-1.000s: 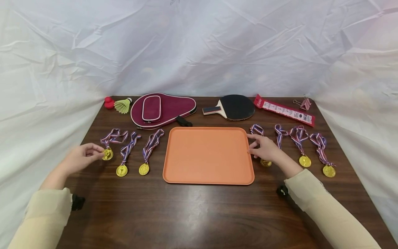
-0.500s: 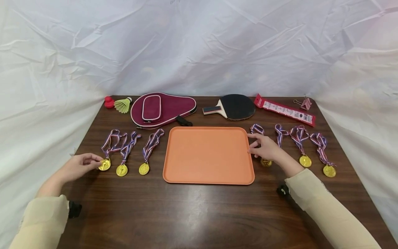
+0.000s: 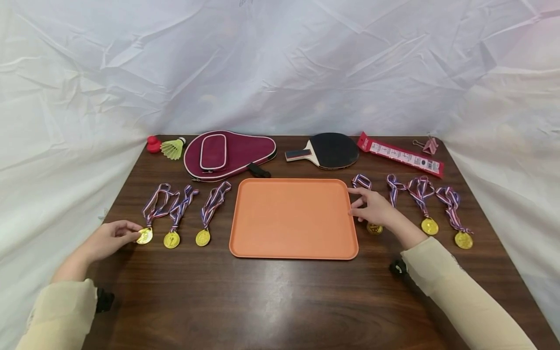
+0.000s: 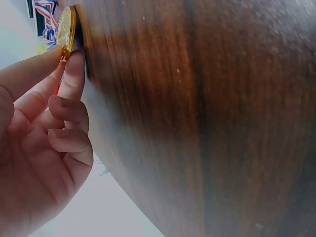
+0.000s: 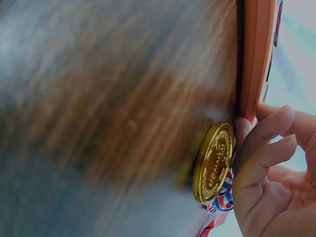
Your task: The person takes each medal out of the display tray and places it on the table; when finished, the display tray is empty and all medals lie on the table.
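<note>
In the head view, my left hand (image 3: 109, 238) pinches a gold medal (image 3: 145, 236) by its edge at the table's left side. The medal's striped ribbon trails away behind it. The left wrist view shows that medal (image 4: 67, 30) raised edge-on between thumb and finger. My right hand (image 3: 375, 208) touches the right edge of an orange tray (image 3: 293, 218) with spread fingertips. Close under it lies another gold medal (image 3: 375, 228), partly covered by the hand; the right wrist view shows this medal (image 5: 214, 163) beside the fingers, not held.
Two more medals (image 3: 171, 239) lie left of the tray, several (image 3: 429, 226) to its right. Along the back are a red toy (image 3: 153, 144), a shuttlecock (image 3: 172, 148), a maroon paddle case (image 3: 236, 153), a table tennis paddle (image 3: 337, 150), a red package (image 3: 400, 154) and a binder clip (image 3: 430, 146).
My left hand has drawn the medal toward the table's near side and slightly left, straightening its ribbon. My right hand and the tray have stayed in place.
</note>
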### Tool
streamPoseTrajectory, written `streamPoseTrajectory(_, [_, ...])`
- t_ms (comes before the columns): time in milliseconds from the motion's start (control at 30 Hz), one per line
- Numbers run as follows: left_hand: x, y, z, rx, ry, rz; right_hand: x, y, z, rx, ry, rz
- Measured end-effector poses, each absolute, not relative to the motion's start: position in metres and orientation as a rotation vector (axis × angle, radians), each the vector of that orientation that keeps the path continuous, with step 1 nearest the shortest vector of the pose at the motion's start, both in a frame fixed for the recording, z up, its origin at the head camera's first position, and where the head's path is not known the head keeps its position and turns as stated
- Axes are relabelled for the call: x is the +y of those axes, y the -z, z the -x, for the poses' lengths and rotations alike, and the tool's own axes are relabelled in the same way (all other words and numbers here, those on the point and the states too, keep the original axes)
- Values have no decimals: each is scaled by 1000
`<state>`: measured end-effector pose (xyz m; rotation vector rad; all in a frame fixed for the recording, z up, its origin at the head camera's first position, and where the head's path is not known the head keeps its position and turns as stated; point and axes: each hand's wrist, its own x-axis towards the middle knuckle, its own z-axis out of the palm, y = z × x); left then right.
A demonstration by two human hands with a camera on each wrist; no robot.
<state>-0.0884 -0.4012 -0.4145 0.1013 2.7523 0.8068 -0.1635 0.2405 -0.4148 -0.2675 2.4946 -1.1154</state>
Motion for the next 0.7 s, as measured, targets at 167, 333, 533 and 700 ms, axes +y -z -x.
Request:
streamPoseTrajectory(167, [-403,416,86,2756,-843,-123,240,414,163,2499,1100,261])
streamPoseTrajectory(333, [-404,417,83,2767,-862,-142,240,413,163,2496,1094,261])
streamPoseTrajectory(533, [-405,404,79,2768,-803,-119,241,411,164,2489,1086,257])
streamPoseTrajectory(700, [-403,394,79,2846,-875,-115,243,412,164,2485,1095,252])
